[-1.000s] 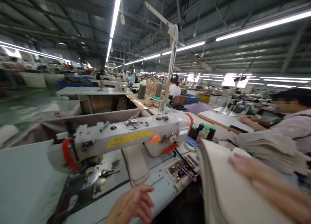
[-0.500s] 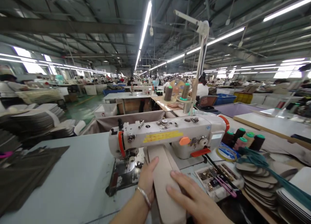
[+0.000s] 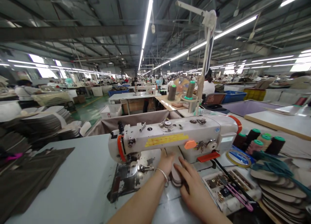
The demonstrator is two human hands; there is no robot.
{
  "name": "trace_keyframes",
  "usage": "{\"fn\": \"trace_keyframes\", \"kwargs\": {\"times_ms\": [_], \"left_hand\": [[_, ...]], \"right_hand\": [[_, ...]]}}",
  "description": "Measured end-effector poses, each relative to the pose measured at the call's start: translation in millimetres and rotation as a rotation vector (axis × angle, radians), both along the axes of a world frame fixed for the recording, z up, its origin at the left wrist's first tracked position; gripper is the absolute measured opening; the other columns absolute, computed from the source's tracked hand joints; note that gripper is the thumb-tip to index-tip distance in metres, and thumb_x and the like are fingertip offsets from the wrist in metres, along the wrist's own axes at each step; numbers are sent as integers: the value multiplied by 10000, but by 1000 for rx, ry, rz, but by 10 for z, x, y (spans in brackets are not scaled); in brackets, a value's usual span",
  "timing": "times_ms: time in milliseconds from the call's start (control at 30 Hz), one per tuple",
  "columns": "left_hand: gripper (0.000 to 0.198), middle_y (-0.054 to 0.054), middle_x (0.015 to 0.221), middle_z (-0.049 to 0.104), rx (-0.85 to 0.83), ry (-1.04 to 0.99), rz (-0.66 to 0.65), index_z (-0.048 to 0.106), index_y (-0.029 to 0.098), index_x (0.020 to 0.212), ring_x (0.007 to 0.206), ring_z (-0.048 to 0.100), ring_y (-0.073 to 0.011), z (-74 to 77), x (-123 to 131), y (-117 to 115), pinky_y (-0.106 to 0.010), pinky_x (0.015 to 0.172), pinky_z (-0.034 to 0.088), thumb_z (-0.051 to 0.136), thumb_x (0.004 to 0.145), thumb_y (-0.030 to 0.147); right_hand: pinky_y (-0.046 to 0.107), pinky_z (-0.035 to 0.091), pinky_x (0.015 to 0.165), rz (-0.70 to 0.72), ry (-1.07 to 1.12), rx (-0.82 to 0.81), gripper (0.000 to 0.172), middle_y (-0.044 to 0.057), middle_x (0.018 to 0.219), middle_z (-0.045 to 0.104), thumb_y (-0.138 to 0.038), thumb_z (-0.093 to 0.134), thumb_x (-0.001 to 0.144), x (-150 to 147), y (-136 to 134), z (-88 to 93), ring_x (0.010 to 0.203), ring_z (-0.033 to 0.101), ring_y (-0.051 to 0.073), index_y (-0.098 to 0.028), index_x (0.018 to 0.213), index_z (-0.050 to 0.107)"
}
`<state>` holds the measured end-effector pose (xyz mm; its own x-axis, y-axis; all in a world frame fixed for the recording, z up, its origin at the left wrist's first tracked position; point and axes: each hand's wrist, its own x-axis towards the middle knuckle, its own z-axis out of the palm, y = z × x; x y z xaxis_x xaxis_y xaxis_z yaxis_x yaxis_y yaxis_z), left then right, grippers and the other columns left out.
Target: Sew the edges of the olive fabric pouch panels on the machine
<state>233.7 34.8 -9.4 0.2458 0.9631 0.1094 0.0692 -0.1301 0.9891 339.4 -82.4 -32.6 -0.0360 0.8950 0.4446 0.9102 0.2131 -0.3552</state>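
Note:
A small stack of beige, round-ended fabric panels (image 3: 176, 176) lies on the sewing machine's bed, its far part under the machine arm. My left hand (image 3: 167, 162), with a bracelet at the wrist, is closed on the stack's left side; some of its fingers are hidden. On the right side, my right hand (image 3: 190, 177) rests its spread fingertips against the panels. Both hands are just in front of the white sewing machine (image 3: 167, 136). To their left is the metal needle plate area (image 3: 128, 172), apart from the panels.
A parts tray (image 3: 228, 188) with small metal pieces and pink-handled tweezers (image 3: 239, 198) sits to the right. Beyond it are thread cones (image 3: 257, 143) and stacked beige panels (image 3: 279, 191). Dark fabric (image 3: 41, 175) covers the table's left side. A thread stand (image 3: 204, 62) rises behind the machine.
The panels and both hands have moved forward, farther under the machine arm. The panels' near end has drawn away from me. The view has shifted slightly.

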Motion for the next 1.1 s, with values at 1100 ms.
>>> {"fn": "trace_keyframes", "kwargs": {"times_ms": [1100], "left_hand": [[493, 43, 524, 492, -539, 129, -476, 446, 170, 711, 422, 387, -51, -93, -1765, -1257, -159, 432, 260, 745, 643, 555]], "right_hand": [[294, 452, 1000, 423, -238, 130, 788, 67, 1533, 261, -67, 442, 766, -384, -377, 0, 1335, 392, 216, -265, 1502, 245]]}}
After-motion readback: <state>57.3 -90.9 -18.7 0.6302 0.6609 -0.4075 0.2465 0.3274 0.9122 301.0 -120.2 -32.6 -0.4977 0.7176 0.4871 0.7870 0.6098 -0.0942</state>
